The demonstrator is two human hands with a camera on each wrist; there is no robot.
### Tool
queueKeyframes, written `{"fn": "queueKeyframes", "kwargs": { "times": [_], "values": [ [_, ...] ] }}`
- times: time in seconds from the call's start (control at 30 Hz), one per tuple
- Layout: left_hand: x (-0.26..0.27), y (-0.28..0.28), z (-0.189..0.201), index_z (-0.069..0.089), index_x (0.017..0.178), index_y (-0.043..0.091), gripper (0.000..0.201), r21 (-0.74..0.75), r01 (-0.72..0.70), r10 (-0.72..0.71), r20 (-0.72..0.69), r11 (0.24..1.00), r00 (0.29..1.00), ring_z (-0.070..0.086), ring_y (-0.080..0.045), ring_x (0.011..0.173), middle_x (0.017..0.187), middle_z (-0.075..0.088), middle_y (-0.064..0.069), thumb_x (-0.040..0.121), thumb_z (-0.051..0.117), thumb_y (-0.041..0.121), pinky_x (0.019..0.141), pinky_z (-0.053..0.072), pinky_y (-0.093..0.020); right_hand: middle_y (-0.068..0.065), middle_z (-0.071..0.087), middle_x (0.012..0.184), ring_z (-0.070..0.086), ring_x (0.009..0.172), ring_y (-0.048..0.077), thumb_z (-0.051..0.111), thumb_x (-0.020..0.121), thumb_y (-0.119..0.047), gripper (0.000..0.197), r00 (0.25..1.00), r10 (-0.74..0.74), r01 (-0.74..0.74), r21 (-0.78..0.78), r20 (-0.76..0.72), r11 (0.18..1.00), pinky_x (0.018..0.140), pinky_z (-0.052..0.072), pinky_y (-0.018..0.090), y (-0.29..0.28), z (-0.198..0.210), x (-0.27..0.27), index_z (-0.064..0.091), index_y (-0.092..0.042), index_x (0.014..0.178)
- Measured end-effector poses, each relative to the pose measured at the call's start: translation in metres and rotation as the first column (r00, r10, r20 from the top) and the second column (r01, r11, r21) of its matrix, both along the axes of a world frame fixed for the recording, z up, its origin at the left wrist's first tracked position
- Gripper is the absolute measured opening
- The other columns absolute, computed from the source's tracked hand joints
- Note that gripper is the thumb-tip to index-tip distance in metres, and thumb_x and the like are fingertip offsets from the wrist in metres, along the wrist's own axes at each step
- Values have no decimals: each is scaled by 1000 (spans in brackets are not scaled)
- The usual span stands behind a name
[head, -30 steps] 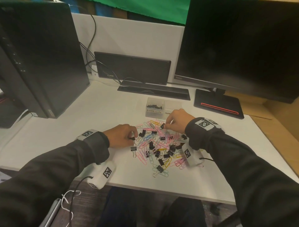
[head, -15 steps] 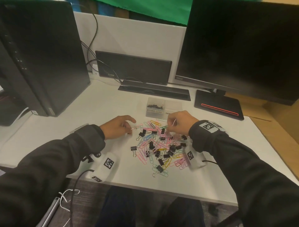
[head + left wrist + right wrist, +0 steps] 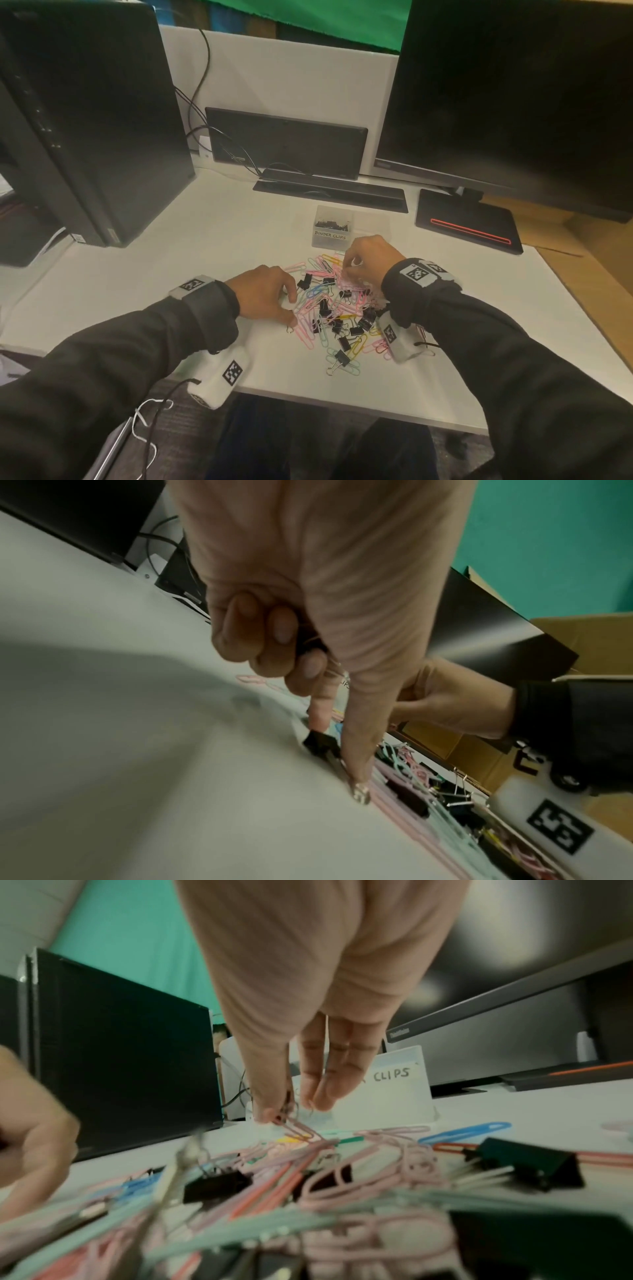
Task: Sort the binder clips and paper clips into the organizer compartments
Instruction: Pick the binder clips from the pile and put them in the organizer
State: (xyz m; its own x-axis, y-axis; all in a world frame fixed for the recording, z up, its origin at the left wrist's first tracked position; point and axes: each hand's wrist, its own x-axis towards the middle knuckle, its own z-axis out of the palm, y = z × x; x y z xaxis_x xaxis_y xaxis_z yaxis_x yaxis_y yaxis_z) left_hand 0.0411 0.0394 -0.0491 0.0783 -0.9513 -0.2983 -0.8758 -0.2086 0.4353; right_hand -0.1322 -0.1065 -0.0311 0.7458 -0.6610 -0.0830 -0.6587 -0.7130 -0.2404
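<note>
A pile of coloured paper clips and black binder clips [image 3: 335, 308] lies on the white desk [image 3: 171, 260]. Behind it stands the clear organizer [image 3: 332, 236], its left compartment labelled BINDER CLIPS and holding black clips. My left hand [image 3: 291, 310] is at the pile's left edge. In the left wrist view its index finger and thumb [image 3: 358, 777] pinch a black binder clip [image 3: 322, 744] on the desk, while the curled fingers hold something black in the palm. My right hand [image 3: 293, 1112], at the pile's far side, pinches a pink paper clip [image 3: 299, 1130] near the organizer [image 3: 394, 1093].
A black computer tower [image 3: 85, 120] stands at the left, a monitor [image 3: 513, 102] at the right with its red-striped base [image 3: 469, 229] close to the organizer. A black device [image 3: 284, 144] and cables sit at the back. Cardboard lies right of the desk.
My left hand lifted off the pile, then came back down at its left edge onto a binder clip. My right hand rose with a clip, then dropped to the pile's far side.
</note>
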Motion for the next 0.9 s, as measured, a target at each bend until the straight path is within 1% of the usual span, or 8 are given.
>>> {"fn": "queueKeyframes", "kwargs": {
  "times": [0.07, 0.2, 0.33, 0.47, 0.6, 0.7, 0.83, 0.9],
  "values": [
    [0, -1, -2, 68, 92, 22, 31, -32, 11, -10, 25, 999, 1000, 51, -15, 71, 72, 51, 7, 71, 79, 43, 67, 43, -27, 5, 69, 97, 61, 85, 18, 67, 87, -24, 13, 997, -16, 16, -4, 76, 1000, 77, 48, 27, -1, 4, -5, 74, -13, 89],
    [1, -2, -3, 67, 84, 20, 20, -30, 26, -27, -11, 999, 1000, 42, -6, 57, 63, 44, 11, 76, 77, 36, 56, 34, -22, 6, 70, 92, 63, 85, 21, 67, 87, -23, 13, 986, -33, 38, -26, 166, 999, 78, 51, 29, -1, 12, -15, 71, -12, 89],
    [3, -2, -8, 63, 80, 21, 11, -19, -6, 4, -96, 1000, 995, 43, -6, 58, 62, 45, 10, 80, 73, 28, 59, 35, -22, 5, 71, 90, 61, 79, 17, 69, 85, -25, 13, 977, -47, 53, -22, 207, 998, 73, 48, 24, 0, 17, -23, 72, -14, 91],
    [5, -3, -9, 67, 81, 18, 4, -43, -59, 50, -190, 997, 980, 53, -9, 58, 59, 51, 7, 82, 69, 15, 66, 44, -23, 0, 73, 86, 65, 76, 14, 72, 82, -28, 28, 998, 30, -36, 103, 63, 994, 74, 52, 24, 7, 23, -37, 70, -23, 110],
    [7, -6, -9, 72, 74, 28, 14, -77, -50, 39, -147, 996, 988, 57, -20, 71, 83, 70, -10, 84, 65, 20, 71, 49, -35, -4, 75, 89, 67, 77, 11, 71, 83, -29, 31, 975, 151, -130, 133, -161, 983, 71, 51, 21, 18, 20, -51, 69, -33, 113],
    [3, -7, -8, 70, 71, 30, 18, -95, -61, 48, -128, 994, 991, 64, -28, 83, 88, 72, -9, 84, 64, 19, 80, 52, -41, -4, 74, 96, 62, 77, 9, 68, 85, -28, 30, 962, 188, -166, 123, -199, 978, 67, 47, 18, 23, 17, -56, 69, -34, 114],
    [-5, -8, -10, 69, 76, 23, 13, -129, -76, 57, -144, 989, 988, 54, -11, 65, 76, 65, 3, 86, 63, 17, 65, 45, -25, -5, 70, 101, 59, 80, 10, 62, 90, -27, 30, 972, 175, -159, 108, -158, 981, 72, 46, 22, 31, 16, -64, 67, -33, 118],
    [-7, -7, -11, 69, 80, 20, 10, -143, -90, 68, -153, 986, 986, 47, -9, 60, 69, 59, 5, 87, 63, 18, 60, 37, -23, -4, 68, 102, 60, 83, 11, 61, 90, -25, 31, 968, 175, -160, 95, -182, 983, 75, 51, 25, 35, 13, -68, 65, -33, 120]
  ]
}}
